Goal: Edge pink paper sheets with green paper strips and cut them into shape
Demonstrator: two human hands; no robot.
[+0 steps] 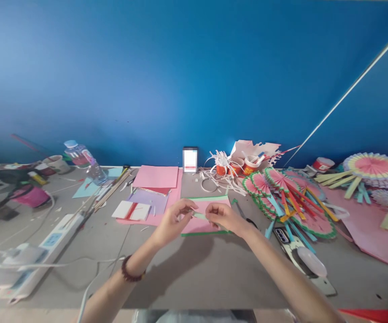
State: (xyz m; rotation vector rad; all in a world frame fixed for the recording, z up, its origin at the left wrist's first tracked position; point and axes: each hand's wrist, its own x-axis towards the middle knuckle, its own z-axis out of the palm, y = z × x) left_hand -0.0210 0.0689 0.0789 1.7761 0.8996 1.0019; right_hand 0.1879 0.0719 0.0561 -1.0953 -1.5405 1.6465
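My left hand (pixel 179 218) and my right hand (pixel 225 217) are both closed, their fingertips pinching a short light-green paper strip (pixel 199 216) between them. Beneath it lies a pink sheet (pixel 203 228) with green bands along its upper and lower edges. Just right of that sheet, a pair of scissors (pixel 246 214) rests partly behind my right hand. Pink and purple papers (pixel 153 201) lie left of my left hand, with a white piece bearing a red stripe (pixel 132 210) on top.
Folded paper fans (pixel 283 188) crowd the right, near a phone (pixel 301 260). Paper scraps and cups (pixel 249 166) stand against the wall, beside a small upright screen (pixel 190 160). At left are a bottle (pixel 84 159), thin sticks (pixel 113 189) and a power strip (pixel 49 251) with cables.
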